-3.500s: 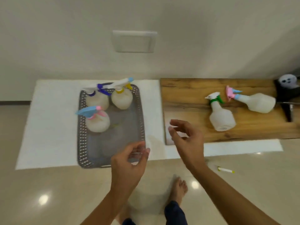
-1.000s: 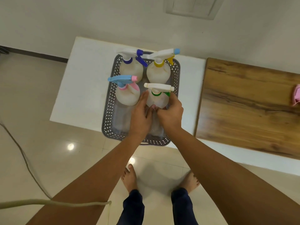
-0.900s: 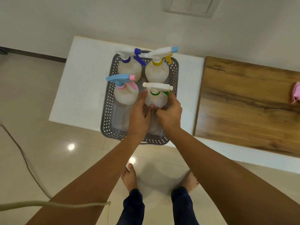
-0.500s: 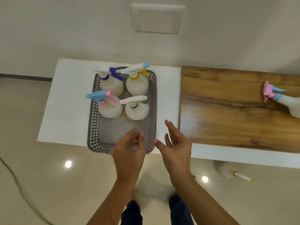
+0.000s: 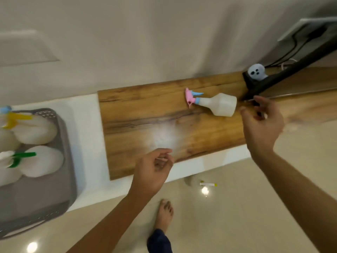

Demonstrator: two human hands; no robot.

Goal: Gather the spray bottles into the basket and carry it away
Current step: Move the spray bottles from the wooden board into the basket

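Observation:
A white spray bottle with a pink and blue trigger (image 5: 218,105) lies on its side on the wooden board (image 5: 155,114). My right hand (image 5: 260,125) hovers just right of its base, fingers apart, holding nothing. My left hand (image 5: 155,170) hangs over the board's near edge, loosely curled and empty. At the far left the grey basket (image 5: 62,165) holds white spray bottles, among them one with a yellow trigger (image 5: 34,129) and one with a green trigger (image 5: 42,160); others are cut off by the frame edge.
The basket and board rest on a low white platform (image 5: 89,143) against the wall. A black stand with a small grey round object (image 5: 257,72) sits at the board's far right. A small white and yellow item (image 5: 207,184) lies on the tiled floor near my foot (image 5: 165,214).
My view has swung right, putting the basket at the left edge. Both hands have left the basket; the right hand has reached out next to the lying bottle.

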